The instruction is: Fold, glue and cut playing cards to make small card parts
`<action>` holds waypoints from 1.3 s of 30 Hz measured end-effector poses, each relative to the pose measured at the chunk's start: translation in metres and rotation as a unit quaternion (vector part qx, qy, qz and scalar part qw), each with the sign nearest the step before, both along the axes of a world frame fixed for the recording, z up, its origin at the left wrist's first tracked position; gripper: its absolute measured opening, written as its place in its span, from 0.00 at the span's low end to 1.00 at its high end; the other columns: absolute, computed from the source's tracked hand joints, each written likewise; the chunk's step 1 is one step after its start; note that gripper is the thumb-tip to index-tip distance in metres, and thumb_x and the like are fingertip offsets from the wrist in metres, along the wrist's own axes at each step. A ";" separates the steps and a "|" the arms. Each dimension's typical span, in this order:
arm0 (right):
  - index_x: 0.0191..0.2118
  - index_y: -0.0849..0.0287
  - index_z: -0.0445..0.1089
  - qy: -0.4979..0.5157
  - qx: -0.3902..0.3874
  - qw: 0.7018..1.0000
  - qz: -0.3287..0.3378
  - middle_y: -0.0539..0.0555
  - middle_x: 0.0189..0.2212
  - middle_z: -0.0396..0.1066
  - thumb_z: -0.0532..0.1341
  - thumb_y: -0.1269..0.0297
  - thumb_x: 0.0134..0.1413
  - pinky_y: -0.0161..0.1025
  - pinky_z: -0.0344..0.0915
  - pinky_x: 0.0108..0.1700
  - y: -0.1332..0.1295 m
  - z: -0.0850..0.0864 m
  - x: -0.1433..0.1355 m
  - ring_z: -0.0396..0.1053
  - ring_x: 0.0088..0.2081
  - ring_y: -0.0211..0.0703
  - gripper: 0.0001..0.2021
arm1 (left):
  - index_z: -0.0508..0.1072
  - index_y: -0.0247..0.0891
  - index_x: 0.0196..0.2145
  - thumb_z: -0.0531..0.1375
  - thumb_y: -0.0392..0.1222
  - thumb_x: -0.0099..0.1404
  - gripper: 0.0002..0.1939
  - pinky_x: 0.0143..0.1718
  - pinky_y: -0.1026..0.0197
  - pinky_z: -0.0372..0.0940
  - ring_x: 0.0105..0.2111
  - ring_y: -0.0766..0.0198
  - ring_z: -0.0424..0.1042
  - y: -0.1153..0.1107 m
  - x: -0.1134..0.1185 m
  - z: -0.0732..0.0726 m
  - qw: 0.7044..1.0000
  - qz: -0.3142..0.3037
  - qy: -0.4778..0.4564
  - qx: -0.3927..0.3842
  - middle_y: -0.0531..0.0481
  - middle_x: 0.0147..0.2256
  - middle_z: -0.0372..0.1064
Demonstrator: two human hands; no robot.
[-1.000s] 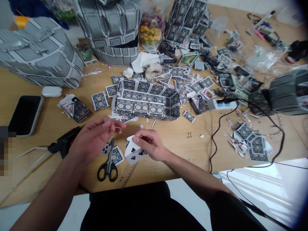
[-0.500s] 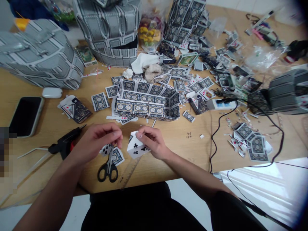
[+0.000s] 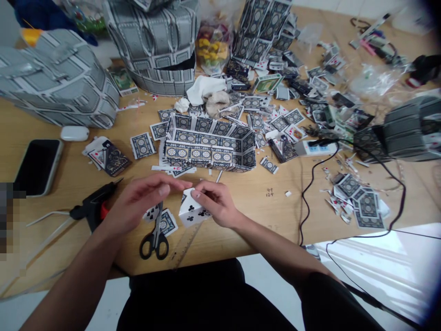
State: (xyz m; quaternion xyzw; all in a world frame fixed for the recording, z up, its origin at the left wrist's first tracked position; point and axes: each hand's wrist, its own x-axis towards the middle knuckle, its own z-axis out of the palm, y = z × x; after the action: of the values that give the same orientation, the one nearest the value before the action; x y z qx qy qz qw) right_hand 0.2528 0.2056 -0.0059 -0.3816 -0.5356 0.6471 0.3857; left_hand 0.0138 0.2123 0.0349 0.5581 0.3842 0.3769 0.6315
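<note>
Between thumb and fingers, my right hand (image 3: 218, 202) pinches a folded playing card (image 3: 191, 212) with black clubs, tilted above the table. My left hand (image 3: 143, 200) is stretched out, its fingertips at the card's upper edge; whether they touch it I cannot tell. Below the left hand lie black-handled scissors (image 3: 155, 239), their blades over loose cards (image 3: 168, 222). A clear ruler (image 3: 186, 246) lies beside them. Beyond the hands stands an open rectangular box made of playing cards (image 3: 208, 156).
To the left are a black glue gun (image 3: 94, 202), a phone (image 3: 37, 166) and a card pack (image 3: 110, 158). Woven card baskets (image 3: 155, 46) stand behind. Card scraps cover the back right. A black cable (image 3: 306, 202) runs from a power strip (image 3: 315, 148) over the table's right side.
My left hand has moved right to the card, its fingers going from curled to stretched out. My right hand, still pinching the card, has barely shifted.
</note>
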 end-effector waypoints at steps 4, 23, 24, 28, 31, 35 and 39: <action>0.33 0.58 0.73 -0.004 0.000 1.000 -0.002 0.46 0.23 0.64 0.67 0.44 0.69 0.36 0.53 0.26 -0.001 0.001 0.000 0.57 0.24 0.36 0.21 | 0.85 0.43 0.45 0.65 0.49 0.76 0.10 0.63 0.48 0.68 0.53 0.50 0.81 0.000 0.001 -0.001 0.994 0.020 -0.102 -0.030 0.44 0.49 0.85; 0.31 0.57 0.71 -0.029 0.015 0.999 -0.009 0.45 0.23 0.62 0.66 0.42 0.69 0.36 0.52 0.27 0.000 0.002 -0.002 0.55 0.24 0.35 0.23 | 0.79 0.45 0.49 0.60 0.56 0.80 0.15 0.60 0.45 0.67 0.56 0.46 0.79 -0.002 0.003 -0.004 0.996 0.052 -0.036 0.058 0.42 0.50 0.83; 0.32 0.57 0.71 -0.028 0.014 0.999 -0.009 0.45 0.23 0.62 0.66 0.43 0.69 0.36 0.52 0.26 0.000 0.001 -0.002 0.55 0.24 0.35 0.23 | 0.79 0.44 0.48 0.60 0.57 0.79 0.16 0.55 0.47 0.69 0.52 0.47 0.80 -0.001 0.001 -0.004 0.996 0.046 -0.064 0.051 0.42 0.47 0.84; 0.31 0.57 0.71 -0.018 0.011 1.000 -0.012 0.45 0.23 0.62 0.66 0.43 0.69 0.36 0.53 0.27 0.000 0.001 -0.002 0.56 0.24 0.36 0.23 | 0.79 0.41 0.41 0.57 0.58 0.81 0.20 0.37 0.55 0.66 0.31 0.56 0.77 0.001 -0.002 -0.001 0.997 0.018 -0.064 0.043 0.47 0.31 0.80; 0.31 0.57 0.71 -0.018 0.004 1.000 -0.011 0.46 0.23 0.63 0.66 0.42 0.69 0.36 0.53 0.27 0.000 0.002 -0.003 0.56 0.24 0.36 0.23 | 0.79 0.41 0.39 0.57 0.54 0.83 0.19 0.39 0.55 0.66 0.32 0.58 0.76 -0.001 0.001 0.001 0.992 0.045 0.079 0.087 0.48 0.32 0.80; 0.31 0.57 0.71 -0.029 0.009 0.999 -0.011 0.45 0.23 0.62 0.67 0.40 0.68 0.37 0.53 0.28 0.001 0.003 -0.003 0.56 0.25 0.36 0.25 | 0.80 0.43 0.48 0.58 0.54 0.81 0.15 0.56 0.49 0.66 0.50 0.50 0.78 -0.005 0.006 -0.001 0.980 0.071 0.143 0.116 0.44 0.47 0.83; 0.31 0.58 0.71 -0.031 0.019 0.999 -0.008 0.45 0.24 0.62 0.66 0.44 0.70 0.36 0.52 0.27 0.000 0.002 -0.002 0.55 0.25 0.35 0.23 | 0.78 0.46 0.50 0.58 0.59 0.80 0.17 0.65 0.45 0.63 0.59 0.46 0.77 -0.004 0.005 -0.004 0.996 0.067 0.000 0.055 0.43 0.53 0.83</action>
State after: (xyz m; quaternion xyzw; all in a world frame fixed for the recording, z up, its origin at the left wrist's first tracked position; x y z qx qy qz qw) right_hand 0.2504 0.2058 -0.0042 -0.3983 -0.5566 0.6215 0.3810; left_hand 0.0185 0.2081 0.0313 0.5650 0.3992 0.4386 0.5736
